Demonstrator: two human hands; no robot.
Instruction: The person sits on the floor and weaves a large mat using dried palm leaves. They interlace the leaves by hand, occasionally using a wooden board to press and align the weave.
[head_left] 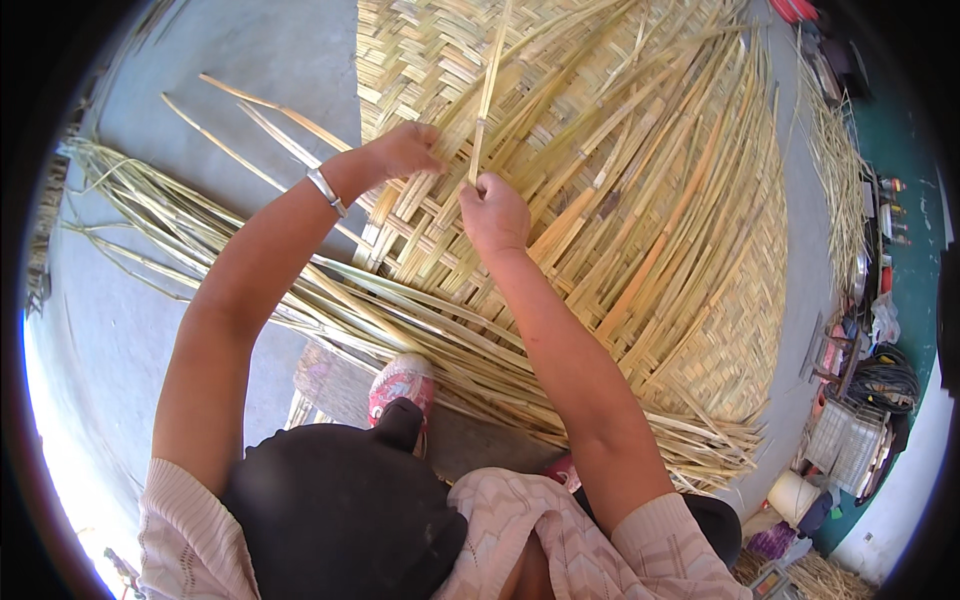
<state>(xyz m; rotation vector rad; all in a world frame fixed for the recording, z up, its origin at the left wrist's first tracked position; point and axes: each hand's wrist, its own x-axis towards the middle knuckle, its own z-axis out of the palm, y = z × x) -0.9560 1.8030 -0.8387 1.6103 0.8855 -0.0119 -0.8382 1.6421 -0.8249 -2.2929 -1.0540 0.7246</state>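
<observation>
Head view looks straight down over my own body, and nearest to me I see a black cloth point(340, 510) across my lap and pale knit sleeves point(180, 530) at both shoulders, with a pink patterned shoe point(402, 382) just below the hands, resting on a dark board point(330, 385). Both forearms reach forward from there. My right hand point(493, 212) is clenched around the lower end of a single bamboo strip point(488, 90), which stands up and away from the hand, tilted slightly right. My left hand point(403, 150), just beside the right and a little farther out, lies with bent fingers pressed onto the woven bamboo mat point(420, 240); I cannot tell whether it pinches a strand or only presses the weave down. A metal bracelet point(326, 190) sits on the left wrist. The mat lies under both hands and spreads beyond and to the right of them, its finished weave turning into long loose strips point(650, 200) that fan out to the right. Below the hands, between them and my shoe, a bundle of unwoven strips point(300, 300) runs off to the left across the grey concrete floor point(130, 330). Far right of the hands, well apart, household clutter point(860, 400) lines the floor's edge.
</observation>
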